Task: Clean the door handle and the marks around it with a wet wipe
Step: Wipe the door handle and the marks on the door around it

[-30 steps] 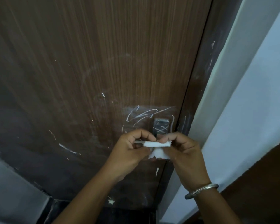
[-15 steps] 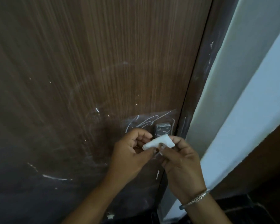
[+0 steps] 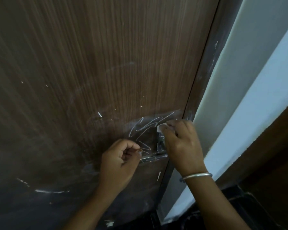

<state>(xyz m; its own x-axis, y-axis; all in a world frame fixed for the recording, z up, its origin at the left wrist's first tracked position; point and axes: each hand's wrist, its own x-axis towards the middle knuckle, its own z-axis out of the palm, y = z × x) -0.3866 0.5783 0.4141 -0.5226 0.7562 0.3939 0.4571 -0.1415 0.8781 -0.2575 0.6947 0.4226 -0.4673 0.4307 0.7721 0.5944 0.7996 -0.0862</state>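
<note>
On the brown wood-grain door point(image 3: 106, 63), a metal lever handle point(image 3: 154, 157) sticks out leftwards from its plate point(image 3: 160, 143) near the door's right edge. White scribble marks point(image 3: 144, 128) run above and to the left of the plate. My right hand point(image 3: 181, 143) pinches a small folded white wet wipe point(image 3: 161, 128) and presses it on the door just above the plate, at the right end of the scribbles. My left hand point(image 3: 121, 160) is curled into a loose fist beside the lever's free end and holds nothing. A silver bangle sits on my right wrist.
The dark door frame point(image 3: 204, 72) and a pale wall point(image 3: 249, 83) run along the right. More white streaks point(image 3: 51, 191) mark the lower left of the door, and a short streak point(image 3: 159, 175) lies below the handle. Dark floor shows at bottom right.
My left hand let go of the wipe and dropped down-left beside the lever. My right hand carried the wipe up and right onto the marks. The handle is now uncovered.
</note>
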